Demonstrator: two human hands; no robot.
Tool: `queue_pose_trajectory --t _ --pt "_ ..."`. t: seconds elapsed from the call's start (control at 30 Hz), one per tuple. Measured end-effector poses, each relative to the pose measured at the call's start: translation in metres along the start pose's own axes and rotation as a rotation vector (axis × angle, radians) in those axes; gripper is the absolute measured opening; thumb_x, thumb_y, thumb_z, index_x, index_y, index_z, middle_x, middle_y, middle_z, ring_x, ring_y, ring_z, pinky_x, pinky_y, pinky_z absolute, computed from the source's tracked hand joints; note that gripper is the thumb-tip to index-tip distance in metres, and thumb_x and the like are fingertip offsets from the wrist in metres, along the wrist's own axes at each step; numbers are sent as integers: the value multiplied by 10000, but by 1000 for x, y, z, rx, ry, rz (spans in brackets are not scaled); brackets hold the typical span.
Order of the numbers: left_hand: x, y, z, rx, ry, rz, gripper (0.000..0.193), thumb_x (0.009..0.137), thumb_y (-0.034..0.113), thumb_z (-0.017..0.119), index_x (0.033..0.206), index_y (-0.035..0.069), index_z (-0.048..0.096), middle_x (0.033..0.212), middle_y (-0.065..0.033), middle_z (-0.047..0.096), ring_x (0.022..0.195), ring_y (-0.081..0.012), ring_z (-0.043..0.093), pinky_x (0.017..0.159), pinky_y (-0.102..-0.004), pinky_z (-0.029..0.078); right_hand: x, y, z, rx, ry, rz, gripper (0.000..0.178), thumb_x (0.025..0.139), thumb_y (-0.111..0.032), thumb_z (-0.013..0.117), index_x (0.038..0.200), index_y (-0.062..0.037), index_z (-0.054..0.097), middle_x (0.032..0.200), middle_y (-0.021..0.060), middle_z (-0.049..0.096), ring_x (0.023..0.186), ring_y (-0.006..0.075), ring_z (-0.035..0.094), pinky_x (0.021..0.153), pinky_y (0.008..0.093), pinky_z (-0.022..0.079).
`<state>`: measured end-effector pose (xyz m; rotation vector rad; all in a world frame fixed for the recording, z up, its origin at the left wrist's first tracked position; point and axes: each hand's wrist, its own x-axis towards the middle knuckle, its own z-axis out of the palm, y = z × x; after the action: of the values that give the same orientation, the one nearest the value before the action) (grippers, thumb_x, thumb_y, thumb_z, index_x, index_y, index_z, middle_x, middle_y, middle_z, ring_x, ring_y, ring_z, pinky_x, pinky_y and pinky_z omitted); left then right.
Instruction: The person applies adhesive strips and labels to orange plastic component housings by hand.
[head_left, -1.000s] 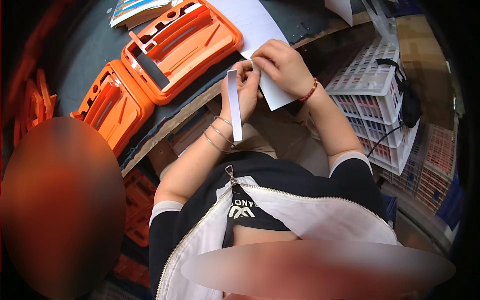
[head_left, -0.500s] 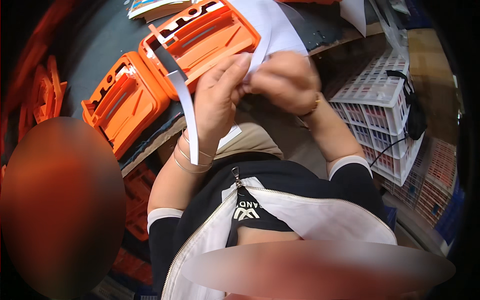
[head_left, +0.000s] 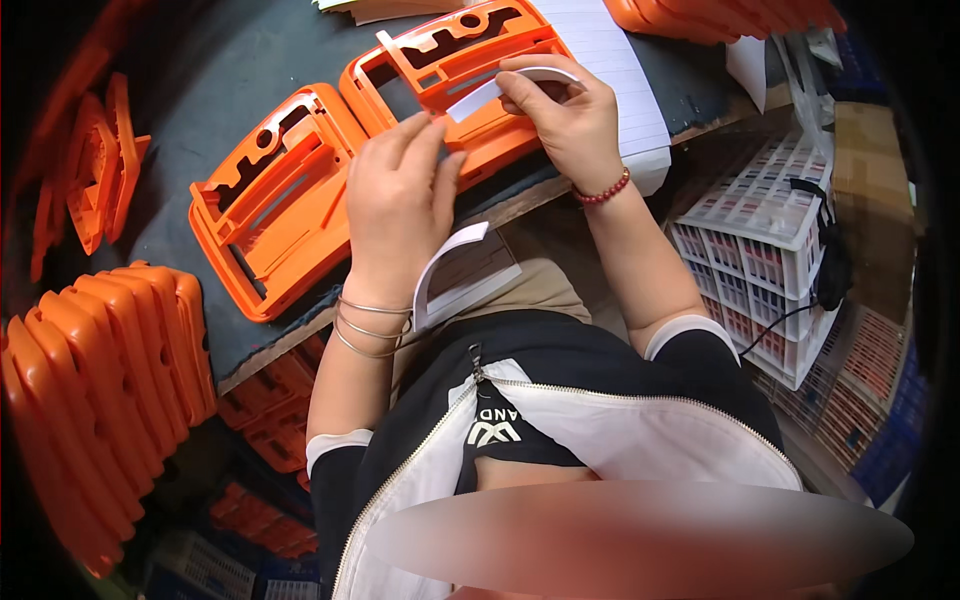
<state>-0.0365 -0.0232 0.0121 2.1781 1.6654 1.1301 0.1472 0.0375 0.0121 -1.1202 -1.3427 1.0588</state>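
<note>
My right hand (head_left: 572,118) pinches a curved white strip (head_left: 478,101) between thumb and fingers, above the nearer side of an orange plastic casing (head_left: 505,150) with cut-out openings. My left hand (head_left: 400,190) hovers near the strip's left end, fingers apart and slightly blurred, holding nothing that I can see. Beneath and left of it, a second orange casing (head_left: 300,235) lies tilted against the first. Another curved white strip (head_left: 437,268) stands beside my left wrist; what holds it up is hidden. A flat white piece (head_left: 485,285) shows over my lap.
Lined white paper (head_left: 635,90) lies right of the casings on the dark tabletop (head_left: 240,60). Orange casings form a row (head_left: 110,360) at left and a pile (head_left: 735,15) at far right. Loose orange parts (head_left: 105,165) lie far left. White crates (head_left: 755,225) stand right of the table.
My hands, together half a second ago, have come apart, the right moving farther away with the strip. The strip along my left forearm now bends beside the wrist. The view has shifted, showing the left row.
</note>
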Motion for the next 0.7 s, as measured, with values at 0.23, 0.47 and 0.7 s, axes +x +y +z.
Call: queue_pose_trajectory --t 0.23,0.47,0.7 --pt "-3 -9 7 -49 -85 54 321 787 170 774 1067 37 691 1109 -92 689 1025 -279 617 919 -421 432 6 14 12 -190 54 -48 126 867 -68 763 965 8 738 874 74 726 785 109 705 710 233 566" --pt "-3 -11 7 -44 -93 52 320 780 170 778 1057 33 693 1111 -92 688 1019 -276 616 919 -415 429 7 17 15 -258 60 -99 131 858 -71 768 958 10 739 875 76 713 782 118 708 675 234 566" --pt "3 -7 6 -19 -92 79 308 807 184 782 1076 70 685 1157 -61 701 1006 -250 638 903 -382 443 7 19 14 -344 60 -168 124 834 -69 776 940 -13 746 872 75 713 769 129 710 654 229 560"
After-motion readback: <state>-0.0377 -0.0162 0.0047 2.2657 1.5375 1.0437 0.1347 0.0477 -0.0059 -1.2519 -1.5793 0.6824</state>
